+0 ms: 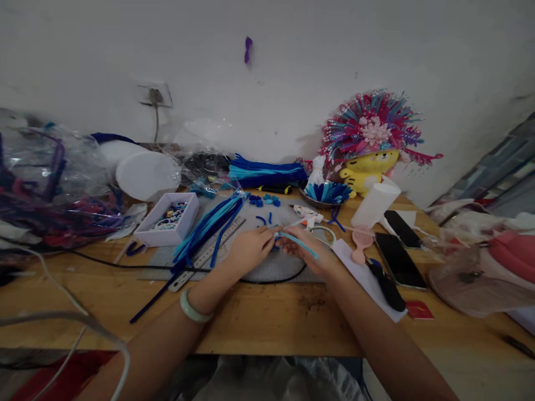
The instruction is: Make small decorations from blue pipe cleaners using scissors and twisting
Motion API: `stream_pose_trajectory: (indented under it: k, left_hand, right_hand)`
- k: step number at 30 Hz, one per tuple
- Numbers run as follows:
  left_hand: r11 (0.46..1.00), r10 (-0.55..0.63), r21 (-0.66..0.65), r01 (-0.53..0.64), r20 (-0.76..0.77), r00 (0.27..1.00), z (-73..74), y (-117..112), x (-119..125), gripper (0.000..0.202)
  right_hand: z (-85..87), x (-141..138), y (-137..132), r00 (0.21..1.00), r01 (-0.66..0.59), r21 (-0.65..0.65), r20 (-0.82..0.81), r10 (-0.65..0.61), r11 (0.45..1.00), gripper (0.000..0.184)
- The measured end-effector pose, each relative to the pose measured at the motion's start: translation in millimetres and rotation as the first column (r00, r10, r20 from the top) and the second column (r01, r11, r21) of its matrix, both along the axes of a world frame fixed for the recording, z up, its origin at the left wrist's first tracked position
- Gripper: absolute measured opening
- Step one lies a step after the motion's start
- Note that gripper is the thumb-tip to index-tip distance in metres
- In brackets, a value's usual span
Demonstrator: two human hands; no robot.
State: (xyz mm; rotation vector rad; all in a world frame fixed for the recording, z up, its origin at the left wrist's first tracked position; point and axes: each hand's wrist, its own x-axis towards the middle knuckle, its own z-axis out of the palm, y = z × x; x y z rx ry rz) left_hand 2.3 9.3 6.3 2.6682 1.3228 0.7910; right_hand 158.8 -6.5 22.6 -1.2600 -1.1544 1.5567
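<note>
My left hand (251, 248) and my right hand (310, 252) meet over the grey mat (161, 270) at the middle of the table. Between my pinched fingertips is one end of a light blue pipe cleaner (301, 245); its length runs back across my right hand. The exact grip at the fingertips is small and partly hidden. Short dark blue pieces (261, 220) lie just beyond my hands. To the left, a bundle of blue pipe cleaners (213, 223) rests beside a metal ruler (200, 264). A glue gun (307, 214) lies beyond my right hand.
At left stand a white box of beads (184, 225) and plastic-wrapped bundles (58, 189). A black cable (159, 267) crosses the mat. Behind are a bowl of blue pieces (320, 201) and a yellow plush toy (370, 167). Scissors (387, 287), a hairbrush (361, 239) and phones (400, 260) lie right.
</note>
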Motion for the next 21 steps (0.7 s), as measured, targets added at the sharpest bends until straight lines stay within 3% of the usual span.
stream_pose_trajectory:
  k: [3, 5, 11, 15, 18, 21]
  left_hand:
    - [0.998, -0.017, 0.061, 0.026, -0.146, 0.989, -1.2, -1.5, -1.2, 0.035]
    - [0.999, -0.021, 0.043, 0.028, -0.135, 0.991, -0.5, -2.0, -0.3, 0.035]
    - [0.982, 0.045, -0.188, -0.009, 0.187, 0.981, 2.0, -0.6, 4.2, 0.03]
    - [0.943, 0.107, -0.328, 0.055, 0.455, 0.884, 1.9, 2.3, 6.1, 0.023]
    - [0.866, 0.153, -0.446, 0.228, 0.669, 0.727, 3.9, 2.8, 7.7, 0.018]
    - [0.694, 0.253, -0.557, 0.456, 0.781, 0.571, 7.3, 0.5, 8.1, 0.021]
  right_hand:
    - [1.4, 0.9, -1.1, 0.998, -0.051, -0.04, -0.032, 0.05, 0.998, 0.023]
    - [1.0, 3.3, 1.0, 0.996, -0.087, -0.008, 0.03, 0.087, 0.996, 0.019]
    - [-1.3, 11.3, 6.9, 0.997, -0.027, 0.119, 0.069, 0.019, 0.993, 0.019]
    - [-2.9, 12.5, 5.2, 0.997, -0.078, 0.142, 0.02, 0.076, 0.987, 0.025]
    - [-3.4, 12.3, 5.0, 0.985, -0.16, 0.186, 0.087, 0.146, 0.97, 0.025]
    - [-3.0, 11.4, 6.7, 0.96, -0.175, 0.318, 0.264, 0.09, 0.932, 0.021]
